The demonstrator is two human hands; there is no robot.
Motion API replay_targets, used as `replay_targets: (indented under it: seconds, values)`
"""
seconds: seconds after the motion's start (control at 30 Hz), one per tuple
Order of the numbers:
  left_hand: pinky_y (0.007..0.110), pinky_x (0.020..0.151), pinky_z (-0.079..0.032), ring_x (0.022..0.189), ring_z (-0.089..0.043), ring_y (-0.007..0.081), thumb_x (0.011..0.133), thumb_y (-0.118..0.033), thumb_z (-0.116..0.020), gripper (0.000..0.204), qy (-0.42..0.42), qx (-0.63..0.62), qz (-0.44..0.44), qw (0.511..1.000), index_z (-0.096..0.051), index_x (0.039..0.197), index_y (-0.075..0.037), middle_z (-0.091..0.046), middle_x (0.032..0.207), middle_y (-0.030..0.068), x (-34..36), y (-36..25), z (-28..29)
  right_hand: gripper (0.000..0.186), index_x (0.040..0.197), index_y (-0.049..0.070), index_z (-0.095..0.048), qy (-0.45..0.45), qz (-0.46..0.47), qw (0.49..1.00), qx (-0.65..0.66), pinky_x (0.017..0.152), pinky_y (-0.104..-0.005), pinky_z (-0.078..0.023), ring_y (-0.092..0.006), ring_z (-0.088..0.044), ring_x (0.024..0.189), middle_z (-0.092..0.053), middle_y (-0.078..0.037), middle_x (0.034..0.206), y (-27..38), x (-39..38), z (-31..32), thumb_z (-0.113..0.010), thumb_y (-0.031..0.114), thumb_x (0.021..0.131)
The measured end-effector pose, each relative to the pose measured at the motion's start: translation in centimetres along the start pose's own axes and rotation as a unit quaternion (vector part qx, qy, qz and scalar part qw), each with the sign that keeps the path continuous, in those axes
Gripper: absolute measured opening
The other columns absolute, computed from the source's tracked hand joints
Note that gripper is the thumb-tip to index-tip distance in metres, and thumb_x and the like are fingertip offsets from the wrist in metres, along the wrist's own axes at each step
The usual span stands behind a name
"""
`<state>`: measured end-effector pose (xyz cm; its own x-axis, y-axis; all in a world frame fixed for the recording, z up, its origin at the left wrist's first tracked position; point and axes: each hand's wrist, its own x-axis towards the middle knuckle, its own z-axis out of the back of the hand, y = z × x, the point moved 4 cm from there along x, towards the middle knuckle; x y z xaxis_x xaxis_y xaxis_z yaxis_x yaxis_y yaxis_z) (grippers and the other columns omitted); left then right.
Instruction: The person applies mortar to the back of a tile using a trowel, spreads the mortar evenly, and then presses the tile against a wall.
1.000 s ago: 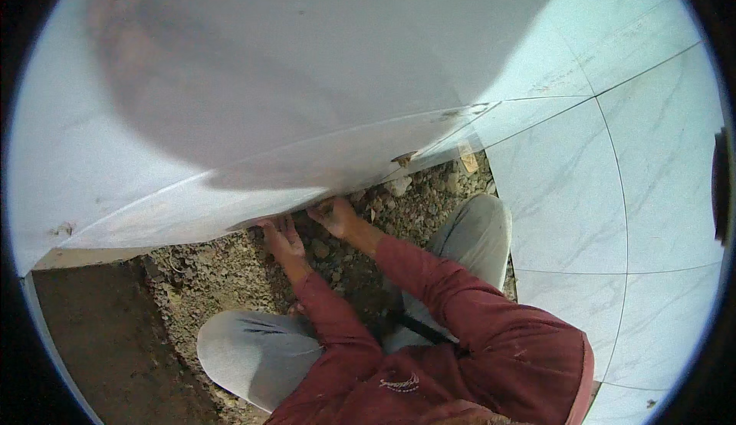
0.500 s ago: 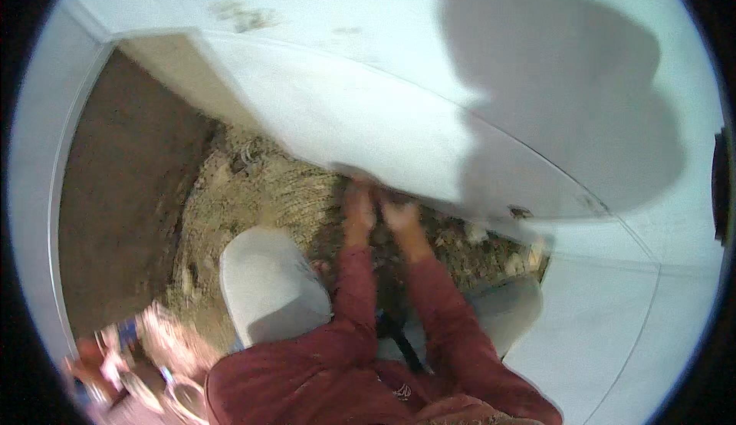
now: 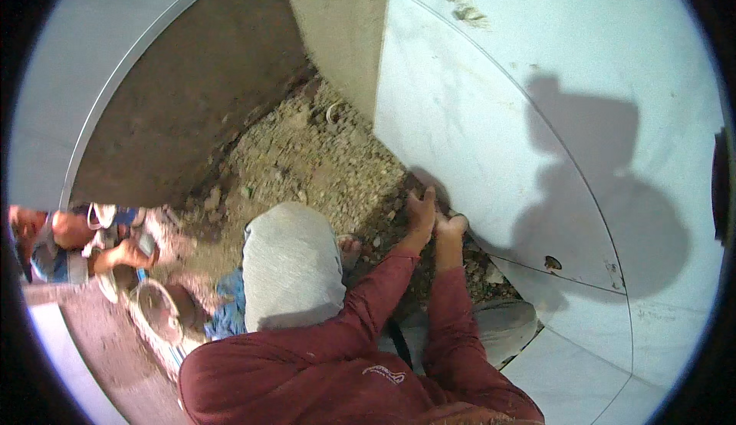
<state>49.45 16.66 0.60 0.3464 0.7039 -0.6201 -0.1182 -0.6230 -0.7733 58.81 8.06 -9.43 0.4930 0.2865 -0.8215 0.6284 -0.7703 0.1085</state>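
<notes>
A large white wall tile stands upright before me, its lower edge just above the rubble. My left hand is at that edge, its fingers bent close to the tile's underside. Right beside it, my right hand is closed, its fingers curled in toward the left one. Both hands almost touch. Whatever lies between the fingers is too small and shaded to make out. Loose soil and stones cover the ground beneath and to the left of my hands.
A brown bare wall rises at the left, meeting a beige panel in the corner. Another person's hand shows at the far left, above a bucket. Blue cloth lies beside my grey-clad knee.
My view has swung left, so the corner, bucket and other person show more fully. Both hands remain at the tile's lower edge and look sharper now.
</notes>
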Motion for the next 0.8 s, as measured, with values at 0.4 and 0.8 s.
replay_targets:
  seconds: [0.4,0.8]
  values:
    - [0.048,0.079,-0.053,0.089,-0.068,0.0392,0.082,-0.027,-0.060,0.030,0.300,0.449,-0.347,0.767,-0.068,0.089,0.001,-0.070,0.091,0.0209,-13.4,-15.1,0.2,0.046,0.139,-0.005,-0.048,0.060,0.008,0.989,-0.134,0.112,-0.0585,-0.040,-0.0389,-0.042,0.134,-0.046,-0.018,0.146,2.9,1.4,4.8,-0.047,0.016,0.099]
    - [0.042,0.096,-0.051,0.115,-0.062,0.0371,0.093,-0.006,-0.061,0.034,-0.261,0.385,-0.598,0.653,-0.059,0.127,-0.002,-0.064,0.125,0.0180,-25.5,-27.8,29.4,0.050,0.144,-0.004,-0.045,0.098,-0.024,0.988,-0.121,0.114,-0.0579,-0.038,-0.0387,-0.038,0.139,-0.042,-0.016,0.152,2.5,6.5,-0.4,-0.050,0.015,0.099]
